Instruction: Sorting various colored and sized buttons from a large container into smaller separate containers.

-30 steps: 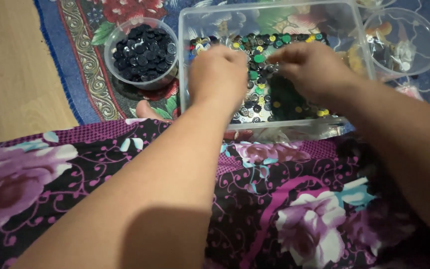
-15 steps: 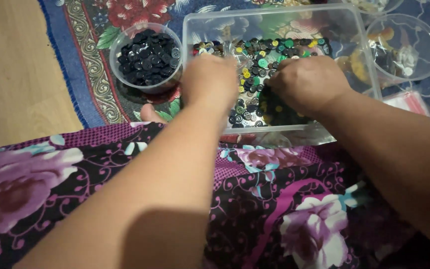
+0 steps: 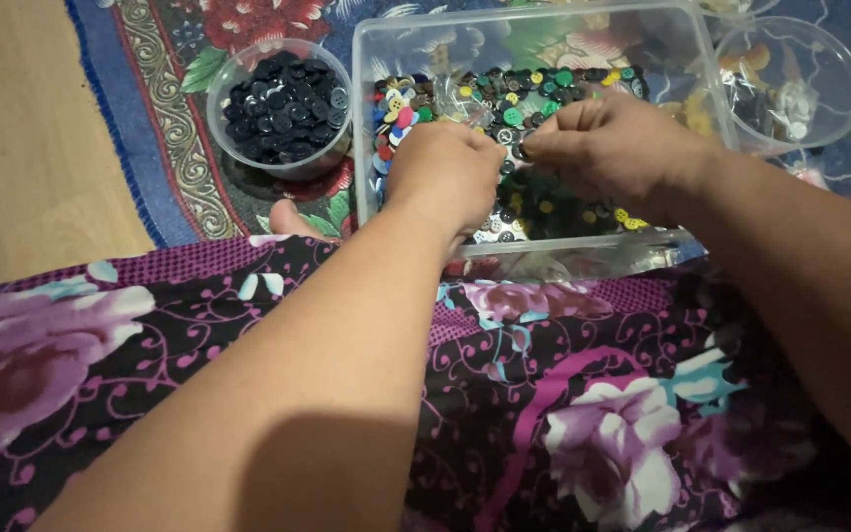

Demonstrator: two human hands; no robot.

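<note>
A clear rectangular plastic tub (image 3: 371, 118) sits on the floral rug, far from the lap, its near wall at the fabric's edge. Its floor is strewn with small round buttons in mixed colours (image 3: 504, 103): black, green, yellow, white, pink and blue, lying flat and overlapping, densest toward the far and left sides.

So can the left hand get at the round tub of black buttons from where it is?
Probably yes: the left hand sits in the clear bin, the tub of black buttons stands open just left, only the bin's wall between.
</note>
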